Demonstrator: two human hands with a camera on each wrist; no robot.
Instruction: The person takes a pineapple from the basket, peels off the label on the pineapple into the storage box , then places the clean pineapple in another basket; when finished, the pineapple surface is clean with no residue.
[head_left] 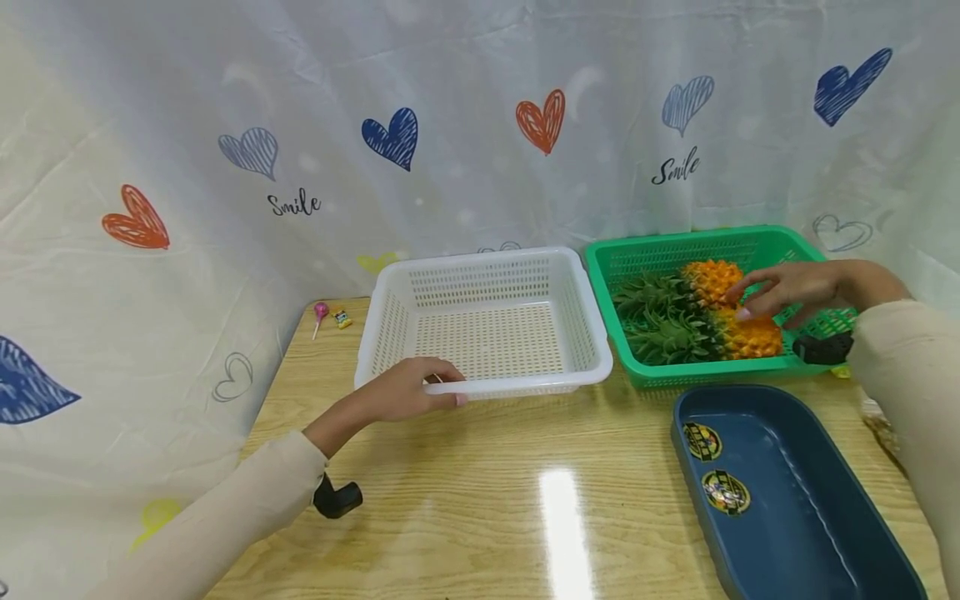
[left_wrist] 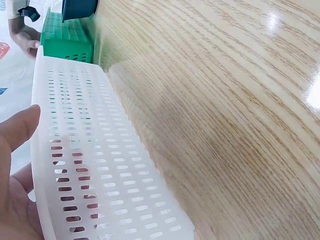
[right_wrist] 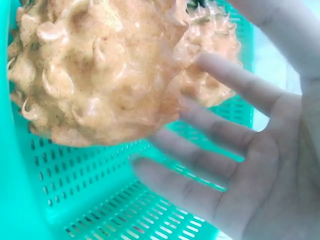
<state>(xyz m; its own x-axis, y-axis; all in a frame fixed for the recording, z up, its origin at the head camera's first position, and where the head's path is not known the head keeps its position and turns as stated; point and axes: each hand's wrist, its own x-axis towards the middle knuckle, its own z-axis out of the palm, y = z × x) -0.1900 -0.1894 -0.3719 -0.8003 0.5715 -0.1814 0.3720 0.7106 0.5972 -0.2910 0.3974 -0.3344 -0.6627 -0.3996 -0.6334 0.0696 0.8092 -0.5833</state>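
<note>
My left hand (head_left: 405, 389) grips the front rim of a white plastic basket (head_left: 487, 385), with the thumb outside the wall and the fingers over the rim. Through the wall's slots, the fingers (left_wrist: 70, 197) show on the inner side in the left wrist view. Over the green basket (head_left: 600, 287), my right hand (head_left: 798, 287) reaches down with fingers spread and slightly bent. Two pineapples with orange bodies and green leaves lie inside, a nearer pineapple (head_left: 753, 335) and a farther pineapple (head_left: 712, 279). In the right wrist view, fingertips overlap the edge of the large pineapple (right_wrist: 100, 75).
A dark blue tray (head_left: 787, 500) with two round stickers sits at the front right. A pink lollipop (head_left: 321, 310) and a small wrapped candy (head_left: 342, 319) lie on the wooden table (head_left: 465, 500) at the back left. Behind everything hangs a heart-patterned curtain (head_left: 465, 167).
</note>
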